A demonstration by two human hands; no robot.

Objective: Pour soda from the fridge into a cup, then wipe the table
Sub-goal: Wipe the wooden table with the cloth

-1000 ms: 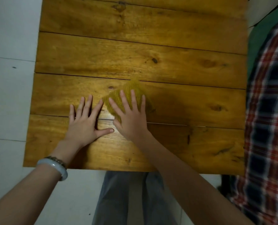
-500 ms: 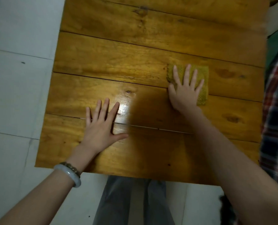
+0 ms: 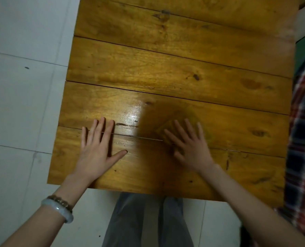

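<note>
Cloth slid back under flat right hand, left hand spread on table

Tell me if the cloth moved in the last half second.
Yes. The cloth slid toward the person, onto the nearest plank seam, under the right hand.
</note>
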